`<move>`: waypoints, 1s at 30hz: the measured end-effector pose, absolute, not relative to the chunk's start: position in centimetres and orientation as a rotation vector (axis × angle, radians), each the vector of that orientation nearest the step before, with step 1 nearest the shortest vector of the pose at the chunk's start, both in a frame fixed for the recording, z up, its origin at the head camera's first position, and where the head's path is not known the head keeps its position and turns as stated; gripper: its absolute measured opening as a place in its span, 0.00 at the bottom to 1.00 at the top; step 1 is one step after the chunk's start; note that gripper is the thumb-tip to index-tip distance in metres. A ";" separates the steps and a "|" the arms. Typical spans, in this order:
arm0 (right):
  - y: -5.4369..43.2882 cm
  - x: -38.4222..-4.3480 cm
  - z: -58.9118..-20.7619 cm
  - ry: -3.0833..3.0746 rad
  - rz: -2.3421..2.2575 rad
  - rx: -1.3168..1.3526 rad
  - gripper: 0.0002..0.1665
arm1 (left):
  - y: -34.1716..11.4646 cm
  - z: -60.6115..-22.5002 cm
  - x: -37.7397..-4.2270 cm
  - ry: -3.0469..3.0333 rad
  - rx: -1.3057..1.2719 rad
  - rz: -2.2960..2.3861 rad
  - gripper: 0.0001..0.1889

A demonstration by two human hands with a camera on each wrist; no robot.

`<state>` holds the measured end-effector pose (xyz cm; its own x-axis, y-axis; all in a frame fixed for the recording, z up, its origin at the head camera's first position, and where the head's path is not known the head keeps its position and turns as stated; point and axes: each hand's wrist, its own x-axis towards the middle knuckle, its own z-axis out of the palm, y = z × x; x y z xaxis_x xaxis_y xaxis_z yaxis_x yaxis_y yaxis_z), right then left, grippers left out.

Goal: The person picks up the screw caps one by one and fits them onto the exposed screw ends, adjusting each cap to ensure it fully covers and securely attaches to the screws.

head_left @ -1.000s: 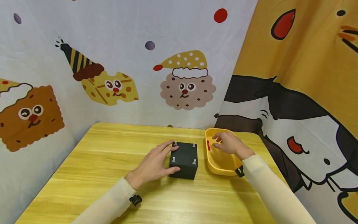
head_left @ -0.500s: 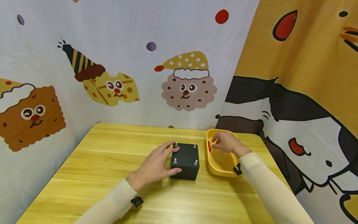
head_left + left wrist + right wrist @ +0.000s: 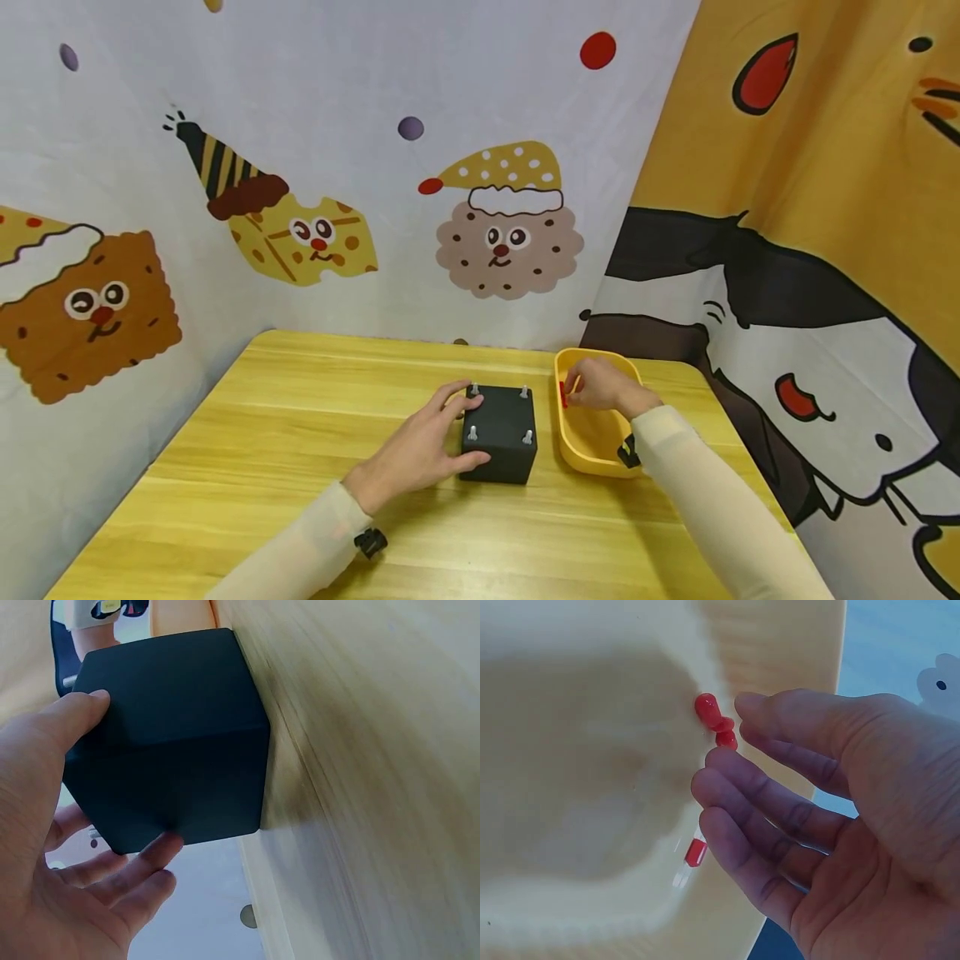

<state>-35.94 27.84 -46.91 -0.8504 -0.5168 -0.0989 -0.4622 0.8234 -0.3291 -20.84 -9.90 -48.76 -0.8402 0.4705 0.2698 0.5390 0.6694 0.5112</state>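
A black box [image 3: 498, 433] stands on the wooden table, with small metal posts [image 3: 528, 436] at its top corners. My left hand [image 3: 416, 446] holds it from the left, thumb on the near side and fingers round the far side. In the left wrist view, the thumb [image 3: 94, 705] lies on one face of the box [image 3: 172, 742]. My right hand [image 3: 603, 385] reaches into a yellow tray [image 3: 588, 462]. In the right wrist view, its thumb and bent fingers are spread beside small, glossy red pieces [image 3: 707, 709] along the tray wall. Another red piece with clear ends [image 3: 695, 853] lies lower, beside the fingertips.
The tray stands just right of the box, near the table's back right corner. Cartoon-printed cloths [image 3: 337, 100] hang behind and to the right of the table [image 3: 285, 417]. Small black devices [image 3: 371, 542] sit at both wrists.
My right hand has shifted slightly left and down to the red pieces, its thumb and fingers drawing closer together. The left hand stays on the box. The head view has shifted slightly.
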 end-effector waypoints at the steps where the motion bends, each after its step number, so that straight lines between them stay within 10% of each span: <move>1: 27.7 -35.9 -46.9 2.818 -0.446 -0.750 0.03 | -9.9 -48.8 -20.8 -2.760 -0.840 -0.911 0.46; 30: 28.0 -39.5 -50.2 2.768 -0.414 -0.697 0.05 | -9.7 -48.6 -20.5 -2.755 -0.839 -1.087 0.43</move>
